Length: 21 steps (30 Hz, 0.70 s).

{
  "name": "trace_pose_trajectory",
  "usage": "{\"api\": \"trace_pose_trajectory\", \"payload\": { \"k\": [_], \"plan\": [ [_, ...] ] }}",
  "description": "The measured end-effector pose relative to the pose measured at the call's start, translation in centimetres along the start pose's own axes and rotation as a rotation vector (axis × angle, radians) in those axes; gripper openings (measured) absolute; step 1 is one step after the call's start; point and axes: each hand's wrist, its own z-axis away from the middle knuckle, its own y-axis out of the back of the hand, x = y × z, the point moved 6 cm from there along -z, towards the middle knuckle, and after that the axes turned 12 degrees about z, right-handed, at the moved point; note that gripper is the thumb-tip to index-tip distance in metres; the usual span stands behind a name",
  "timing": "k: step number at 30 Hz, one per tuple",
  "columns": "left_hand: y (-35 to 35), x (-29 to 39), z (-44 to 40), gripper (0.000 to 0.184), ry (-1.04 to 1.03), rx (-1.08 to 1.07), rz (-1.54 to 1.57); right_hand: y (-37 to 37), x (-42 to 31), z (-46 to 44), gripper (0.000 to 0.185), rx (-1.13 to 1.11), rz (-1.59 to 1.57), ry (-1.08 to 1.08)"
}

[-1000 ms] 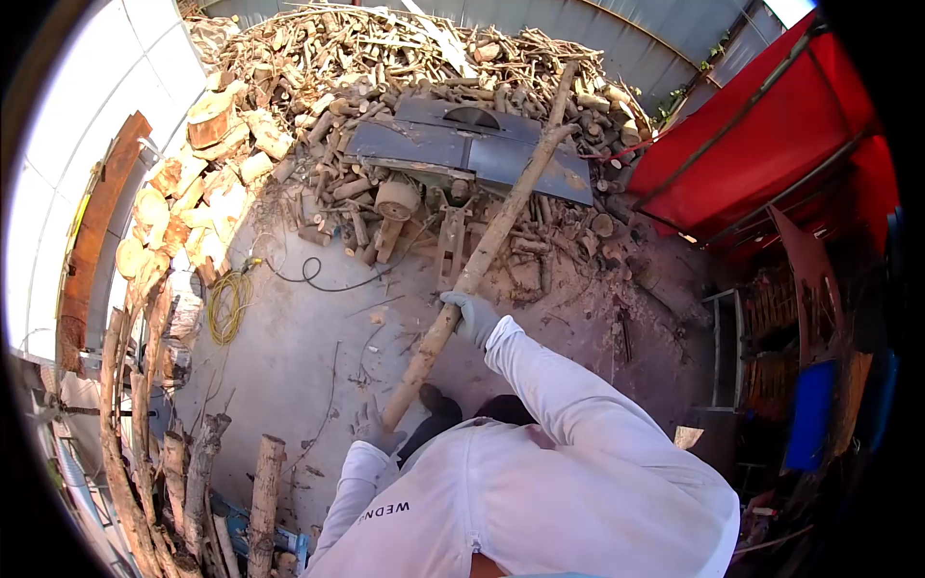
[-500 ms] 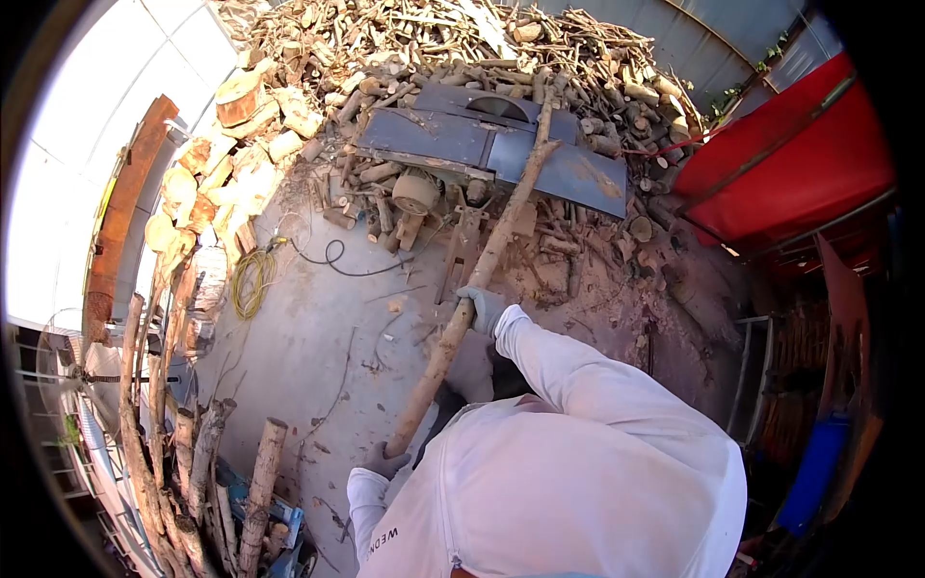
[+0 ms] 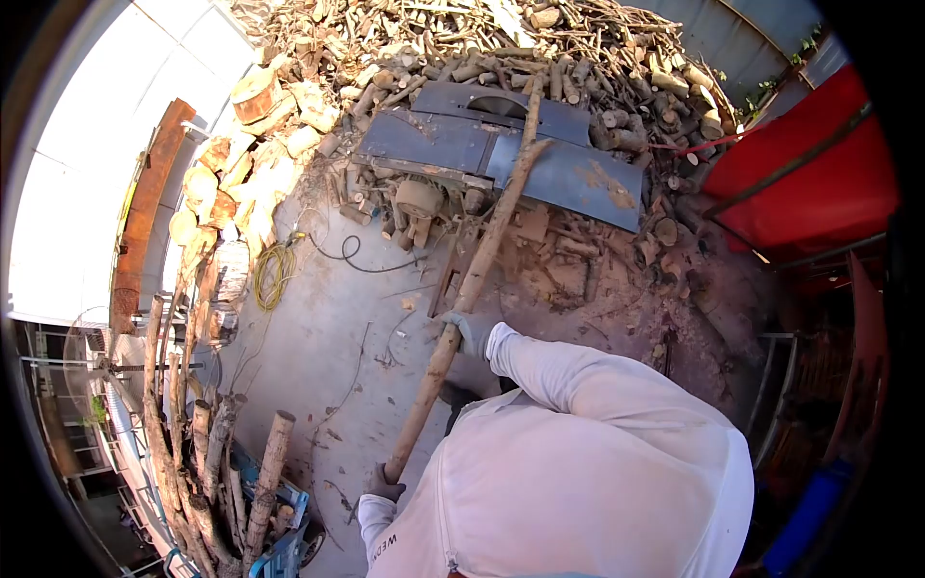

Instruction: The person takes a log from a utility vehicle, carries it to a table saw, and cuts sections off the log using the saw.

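Note:
A long wooden branch [image 3: 482, 255] slants from near my body up across the metal saw table [image 3: 568, 178]. My left hand [image 3: 383, 482], gloved, is closed around its near end. Further along, my gloved right hand [image 3: 472, 332] grips the branch from the right side. The far part of the branch, with a short side stub, lies over the table. It passes by the right end of the circular saw blade [image 3: 499, 106]; whether wood and blade touch, I cannot tell.
A big heap of cut firewood [image 3: 405, 39] rises behind the table. Thick split logs [image 3: 255, 96] are stacked on the left. Upright poles [image 3: 207, 453] stand in a blue cart [image 3: 289, 511] at lower left. A coiled yellow cable [image 3: 275, 275] lies on the floor. A red sheet [image 3: 809, 173] hangs right.
The branch has swung slightly left at its far end, closer to the blade. Both hands keep their hold on it. The view has shifted a little.

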Motion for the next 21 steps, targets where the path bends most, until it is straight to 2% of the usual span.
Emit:
{"api": "trace_pose_trajectory", "payload": {
  "k": [2,5,7,8,9,10,12,14,16,17,18,21],
  "plan": [
    [0.6,-0.9,-0.4,0.083,0.001,0.012,-0.079,0.5,1.1,-2.3,0.018,-0.022,-0.024,-0.016],
    [1.8,-1.2,-0.7,0.084,-0.018,0.003,-0.032,0.2,1.9,-4.4,0.019,-0.052,-0.086,-0.028],
    [1.8,-1.5,-1.3,0.084,0.118,-0.122,-0.065,-0.3,1.3,-3.1,0.020,-0.099,-0.032,-0.062],
    [-0.2,-6.7,-2.9,0.082,0.007,-0.125,0.033,-0.4,1.6,-3.8,0.019,-0.084,-0.037,-0.059],
    [-0.6,-8.1,-4.0,0.082,-0.001,-0.125,0.021,0.5,2.8,-4.9,0.019,-0.085,-0.048,-0.049],
    [-0.7,-9.2,-4.4,0.082,0.009,-0.128,0.013,1.1,3.4,-6.0,0.017,-0.124,0.173,0.177],
    [0.2,-11.1,-4.8,0.080,0.035,-0.127,-0.001,-1.2,0.7,0.4,0.013,-0.094,-0.016,0.060],
    [0.1,-11.5,-4.7,0.077,0.061,-0.148,-0.006,0.7,1.3,0.5,0.018,-0.083,-0.060,0.033],
    [-0.1,-7.2,-3.9,0.074,0.098,-0.194,-0.018,3.4,-0.3,1.5,0.017,-0.029,-0.071,0.038],
    [0.2,-1.4,-2.5,0.073,0.108,-0.214,-0.015,4.7,-1.8,1.5,0.017,0.006,-0.089,0.042],
    [0.2,4.0,-1.5,0.071,0.111,-0.223,-0.017,6.5,-3.2,-0.1,0.020,0.046,-0.070,0.111],
    [-0.6,14.5,-1.9,0.070,-0.023,-0.105,0.089,9.7,-9.0,-3.8,0.032,0.132,-0.044,0.311]
  ]
}}
